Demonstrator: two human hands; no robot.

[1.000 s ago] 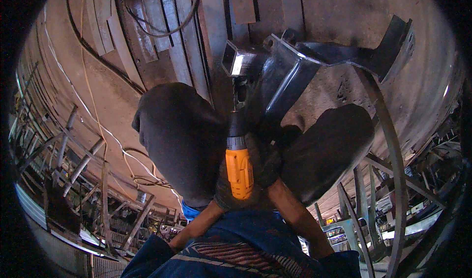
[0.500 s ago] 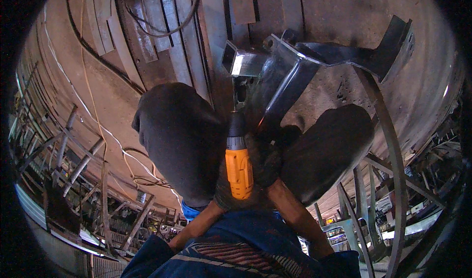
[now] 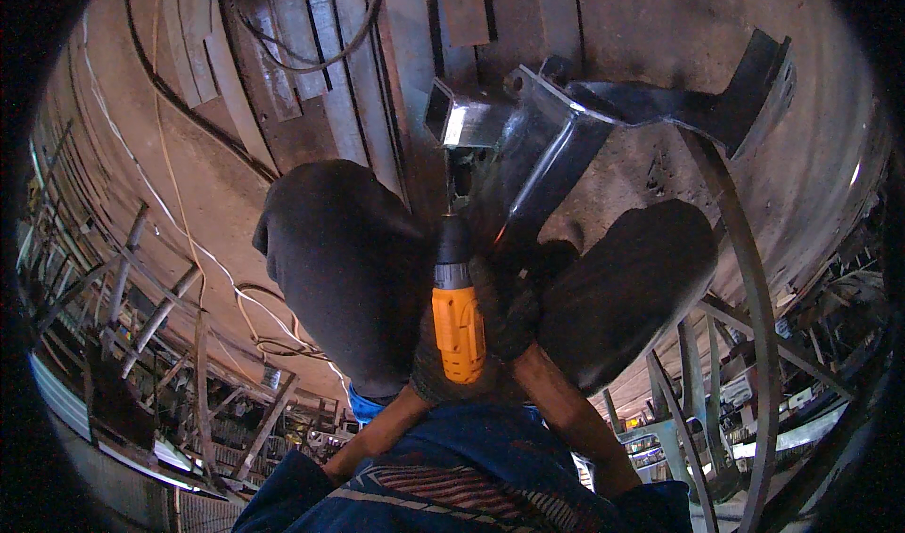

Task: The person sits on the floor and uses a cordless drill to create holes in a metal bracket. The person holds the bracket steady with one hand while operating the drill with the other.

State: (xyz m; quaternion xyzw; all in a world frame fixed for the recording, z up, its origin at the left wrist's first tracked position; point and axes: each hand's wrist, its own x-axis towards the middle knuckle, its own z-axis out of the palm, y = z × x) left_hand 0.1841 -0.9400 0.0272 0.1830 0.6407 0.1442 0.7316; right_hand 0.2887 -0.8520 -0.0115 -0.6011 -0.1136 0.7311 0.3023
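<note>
An orange and black power drill (image 3: 458,330) points away from me between my knees. Its thin bit meets or nearly meets the near side of a dark steel frame (image 3: 542,170), which has a square tube end. My left hand (image 3: 432,368), in a dark glove, is closed round the drill from below and behind, its fingers mostly hidden by the body. Along the drill's right side, my gloved right hand (image 3: 509,316) is closed against it; shadow hides part of these fingers. A small reddish glint shows on the steel beside the chuck.
Flat steel bars (image 3: 349,109) lie on the brown floor ahead, with a black cable (image 3: 325,62) looped over them. A white cord (image 3: 170,208) runs along the left. Metal frames (image 3: 127,288) crowd the left, and a long curved bar (image 3: 754,288) passes on the right.
</note>
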